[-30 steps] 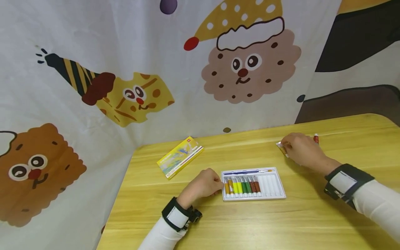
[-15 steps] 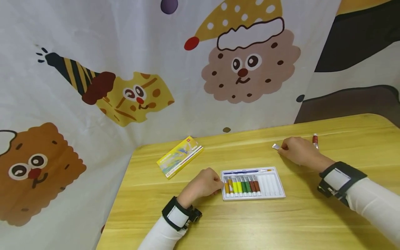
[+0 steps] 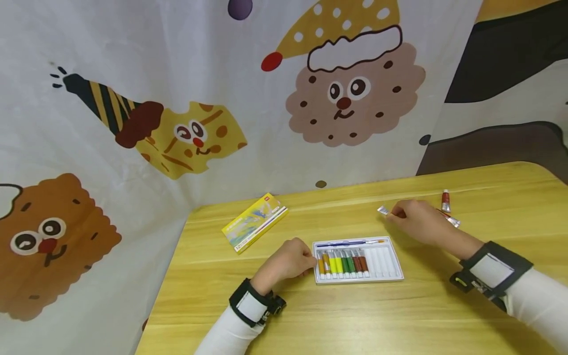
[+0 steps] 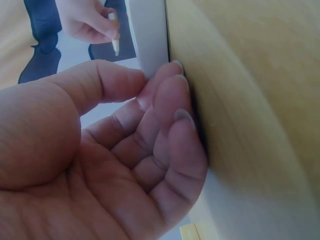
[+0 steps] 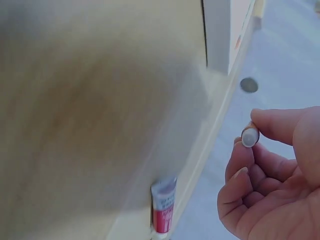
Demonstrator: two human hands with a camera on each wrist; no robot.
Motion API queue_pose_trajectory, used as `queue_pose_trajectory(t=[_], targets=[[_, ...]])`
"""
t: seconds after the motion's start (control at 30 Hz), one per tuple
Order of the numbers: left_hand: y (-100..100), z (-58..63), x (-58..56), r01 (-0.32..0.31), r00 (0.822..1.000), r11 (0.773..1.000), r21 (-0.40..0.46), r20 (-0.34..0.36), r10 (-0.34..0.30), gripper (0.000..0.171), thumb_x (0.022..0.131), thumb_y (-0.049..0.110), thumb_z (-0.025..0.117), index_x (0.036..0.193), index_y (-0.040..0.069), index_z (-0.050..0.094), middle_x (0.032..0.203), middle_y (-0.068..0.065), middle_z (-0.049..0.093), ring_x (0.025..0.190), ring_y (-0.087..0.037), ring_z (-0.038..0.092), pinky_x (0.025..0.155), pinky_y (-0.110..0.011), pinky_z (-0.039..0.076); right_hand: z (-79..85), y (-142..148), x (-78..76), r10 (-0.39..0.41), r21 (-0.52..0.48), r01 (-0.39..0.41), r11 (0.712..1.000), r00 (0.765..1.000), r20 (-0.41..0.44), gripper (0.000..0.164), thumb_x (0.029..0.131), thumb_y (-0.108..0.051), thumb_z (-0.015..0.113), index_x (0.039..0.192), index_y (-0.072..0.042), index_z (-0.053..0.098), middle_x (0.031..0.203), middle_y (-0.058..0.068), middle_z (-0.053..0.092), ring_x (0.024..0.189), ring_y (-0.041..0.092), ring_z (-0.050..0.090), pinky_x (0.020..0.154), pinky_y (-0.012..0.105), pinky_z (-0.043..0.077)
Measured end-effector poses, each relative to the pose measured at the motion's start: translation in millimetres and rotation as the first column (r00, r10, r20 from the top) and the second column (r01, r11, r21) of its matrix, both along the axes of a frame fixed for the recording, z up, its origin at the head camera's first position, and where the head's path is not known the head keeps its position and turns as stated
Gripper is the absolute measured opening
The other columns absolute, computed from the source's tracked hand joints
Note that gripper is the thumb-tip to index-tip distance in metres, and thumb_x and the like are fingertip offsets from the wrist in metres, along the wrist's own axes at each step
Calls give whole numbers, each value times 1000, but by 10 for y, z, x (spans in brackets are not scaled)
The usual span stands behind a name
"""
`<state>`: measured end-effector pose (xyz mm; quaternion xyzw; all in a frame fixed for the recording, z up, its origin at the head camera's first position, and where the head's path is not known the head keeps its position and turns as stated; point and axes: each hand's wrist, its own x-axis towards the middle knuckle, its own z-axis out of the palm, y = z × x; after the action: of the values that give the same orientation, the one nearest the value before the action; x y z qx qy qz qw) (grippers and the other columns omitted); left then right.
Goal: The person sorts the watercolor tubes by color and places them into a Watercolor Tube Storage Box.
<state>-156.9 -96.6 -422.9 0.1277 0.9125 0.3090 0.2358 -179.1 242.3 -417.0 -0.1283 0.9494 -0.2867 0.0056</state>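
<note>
My left hand (image 3: 290, 260) pinches the left end of a white plastic tray (image 3: 384, 262) between thumb and fingers, its other fingers curled near the tabletop. Several paint tubes (image 3: 343, 264), from ochre through yellow and green to brown, lie side by side in the tray, with a thin blue paintbrush (image 3: 341, 244) along its top slot. Above the table, behind the tray, my right hand (image 3: 419, 222) pinches another paint tube (image 3: 383, 211) by thumb and fingertips. Its white cap end faces the camera in the right wrist view, with an orange-brown band showing.
A red-brown paint tube (image 3: 445, 201) lies at the back right. Partly behind the right hand lies a second loose tube (image 3: 451, 219). A yellow paint box (image 3: 255, 223) sits at the back left. A patterned curtain (image 3: 266, 162) hangs behind the table (image 3: 337, 320).
My right hand has lifted the tube and carried it a little left and toward the tray. Another loose tube has come into sight behind that hand. The left hand stays put.
</note>
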Motion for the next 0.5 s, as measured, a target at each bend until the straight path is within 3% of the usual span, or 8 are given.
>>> queue_pose_trajectory(t=[0.33, 0.5], targets=[[2, 11, 2, -4, 1000, 1000, 7, 2, 4, 31, 94, 14, 69, 64, 7, 71, 57, -3, 62, 47, -11, 47, 47, -24, 32, 9, -178, 294, 56, -61, -59, 996, 997, -45, 10, 97, -12, 75, 92, -3, 76, 73, -5, 61, 63, 12, 47, 55, 26, 37], [-1, 10, 8, -1, 1000, 1000, 6, 1, 1, 32, 95, 15, 69, 64, 6, 71, 58, -4, 63, 47, -11, 47, 47, -24, 32, 27, -257, 418, 41, -78, -43, 996, 999, -33, 10, 95, -12, 76, 87, -5, 77, 71, -5, 60, 62, 12, 46, 53, 26, 36]])
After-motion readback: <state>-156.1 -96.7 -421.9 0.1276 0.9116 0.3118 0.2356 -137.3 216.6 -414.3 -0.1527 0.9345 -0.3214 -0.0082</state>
